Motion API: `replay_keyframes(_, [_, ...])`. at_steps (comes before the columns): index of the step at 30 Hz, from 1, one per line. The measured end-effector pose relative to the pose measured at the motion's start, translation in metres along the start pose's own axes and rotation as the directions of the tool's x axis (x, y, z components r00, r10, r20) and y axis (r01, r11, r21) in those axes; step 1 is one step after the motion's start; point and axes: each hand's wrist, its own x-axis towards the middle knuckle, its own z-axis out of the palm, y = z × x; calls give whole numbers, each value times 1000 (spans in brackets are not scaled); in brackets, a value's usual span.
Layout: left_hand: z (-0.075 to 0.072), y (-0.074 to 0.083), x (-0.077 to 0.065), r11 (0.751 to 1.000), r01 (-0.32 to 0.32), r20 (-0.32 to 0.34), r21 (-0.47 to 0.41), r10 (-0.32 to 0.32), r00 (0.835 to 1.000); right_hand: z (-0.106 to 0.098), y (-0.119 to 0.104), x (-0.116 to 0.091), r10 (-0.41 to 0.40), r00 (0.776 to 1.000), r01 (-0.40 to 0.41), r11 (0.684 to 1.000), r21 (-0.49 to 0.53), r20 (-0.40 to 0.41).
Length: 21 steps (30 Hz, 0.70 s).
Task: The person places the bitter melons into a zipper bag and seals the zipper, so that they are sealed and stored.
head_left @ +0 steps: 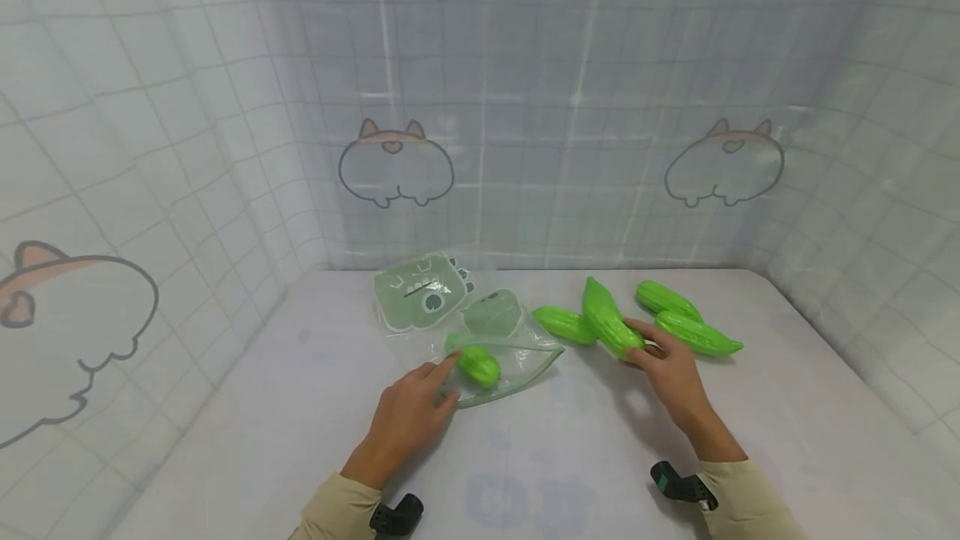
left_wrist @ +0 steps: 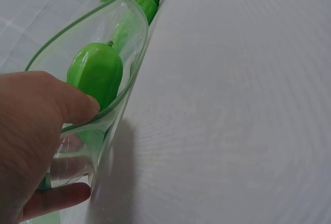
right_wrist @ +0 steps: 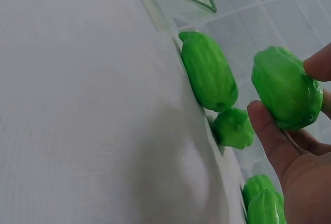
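Note:
A clear zip bag (head_left: pixel 536 367) with a green rim lies open toward me, one bright green bitter melon (head_left: pixel 480 367) inside its mouth. My left hand (head_left: pixel 412 411) pinches the bag's rim, thumb over the edge and fingers showing through the film in the left wrist view. To the right, my right hand (head_left: pixel 671 373) grips a larger bitter melon (head_left: pixel 606 315) by its near end, raised over the table with its tip pointing away. Another bitter melon (head_left: pixel 564 325) lies just left of the held one. The right wrist view shows the held melon between thumb and fingers.
Two more bitter melons (head_left: pixel 666 300) lie on the white table (head_left: pixel 315 440) right of my right hand. The bag's far part carries a green cartoon face print (head_left: pixel 420 286). A tiled-pattern curtain (head_left: pixel 555 148) with cartoon animals stands behind the table and along its sides.

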Motion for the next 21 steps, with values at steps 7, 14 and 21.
replay_keyframes(7, [0, 0, 0, 1000, 11, 19, 0, -11, 1000, 2, -1, -2, 9, 1000, -8, 999, -43, 21])
replay_keyframes(14, [0, 0, -1, 999, 35, 47, -5, -34, 998, 4, -1, -4, 8, 999, -7, 1000, -28, 39])
replay_keyframes(21, [0, 0, 0, 1000, 31, 43, -7, -30, 999, 5, -2, -3, 2, 999, -1, 1000, -22, 43])
